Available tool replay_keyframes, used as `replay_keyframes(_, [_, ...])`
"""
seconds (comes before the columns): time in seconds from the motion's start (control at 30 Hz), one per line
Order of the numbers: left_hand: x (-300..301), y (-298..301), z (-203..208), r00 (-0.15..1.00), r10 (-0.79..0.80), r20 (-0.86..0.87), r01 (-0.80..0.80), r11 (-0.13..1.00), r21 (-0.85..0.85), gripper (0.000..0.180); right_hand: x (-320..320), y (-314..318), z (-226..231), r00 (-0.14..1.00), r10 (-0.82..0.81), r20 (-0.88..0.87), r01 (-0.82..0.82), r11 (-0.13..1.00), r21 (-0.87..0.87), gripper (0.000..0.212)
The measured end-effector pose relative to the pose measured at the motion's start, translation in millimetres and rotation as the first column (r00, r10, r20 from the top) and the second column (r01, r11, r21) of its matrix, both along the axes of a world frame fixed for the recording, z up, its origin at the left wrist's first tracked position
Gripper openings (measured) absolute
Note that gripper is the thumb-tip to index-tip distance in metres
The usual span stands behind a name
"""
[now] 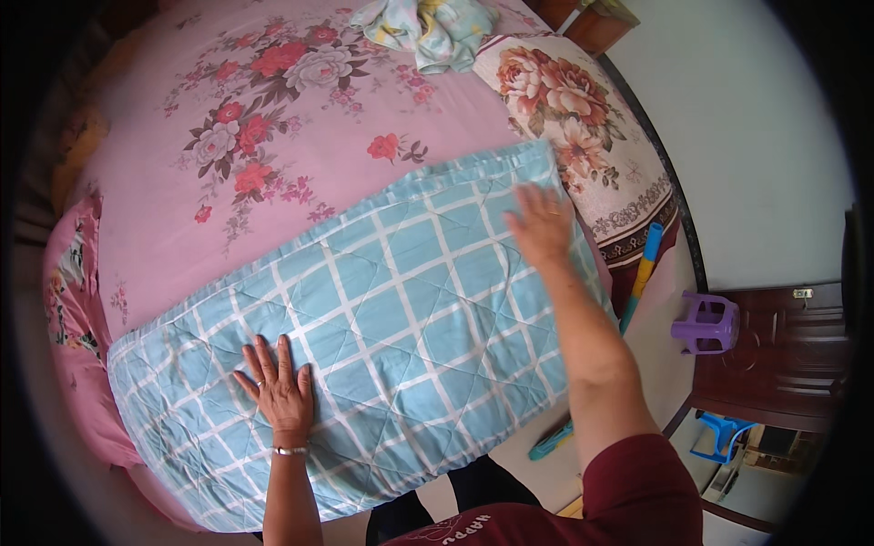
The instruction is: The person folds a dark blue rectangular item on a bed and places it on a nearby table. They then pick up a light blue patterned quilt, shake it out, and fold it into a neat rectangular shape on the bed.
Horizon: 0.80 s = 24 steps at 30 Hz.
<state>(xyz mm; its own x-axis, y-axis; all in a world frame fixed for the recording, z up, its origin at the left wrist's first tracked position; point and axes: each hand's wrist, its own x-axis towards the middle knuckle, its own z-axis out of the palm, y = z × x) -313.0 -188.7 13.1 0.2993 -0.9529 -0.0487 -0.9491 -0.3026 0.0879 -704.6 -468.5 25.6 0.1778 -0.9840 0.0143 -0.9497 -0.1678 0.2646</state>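
Note:
A light blue quilt (391, 300) with a white grid pattern lies folded in a long strip along the near side of the bed. My left hand (280, 389) rests flat on its left part, fingers spread, a bracelet at the wrist. Toward the quilt's far right corner, my right hand (543, 223) is stretched out over the fabric with its fingers apart, slightly blurred. Neither hand grips anything. Small wrinkles show in the cloth around my left hand.
The pink floral bed sheet (246, 173) spreads beyond the quilt. A flowered cover (583, 136) lies at the right, a crumpled pale cloth (428, 32) at the far edge, a pink pillow (77, 337) at left. Purple stool (706, 323) and brown door (774, 350) stand right.

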Motion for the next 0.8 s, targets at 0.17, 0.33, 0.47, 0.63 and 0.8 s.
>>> replay_keyframes(0.17, [0,-4,-16,0.996,0.041,0.081,-0.045,0.998,0.051,0.059,-50,64,-2,0.967,0.065,0.246,-0.030,0.989,-0.143,0.062])
replay_keyframes(0.33, [-1,-1,-28,0.976,0.083,0.201,-0.092,0.995,0.036,0.066,-5,140,-2,0.882,0.286,0.374,-0.343,0.934,0.095,0.063])
replay_keyframes(0.47, [-10,-10,-25,0.977,0.082,0.198,-0.104,0.990,0.100,0.067,-19,93,-8,0.892,0.266,0.366,-0.282,0.959,-0.009,0.060])
replay_keyframes(0.63, [-6,-2,-23,0.984,0.115,0.135,-0.124,0.990,0.066,0.064,-35,105,3,0.887,0.262,0.380,-0.247,0.965,-0.089,0.058])
replay_keyframes(0.8, [-6,-13,-13,0.994,0.100,0.044,-0.105,0.987,0.124,0.065,-71,148,5,0.941,0.183,0.285,-0.221,0.969,0.109,0.068])
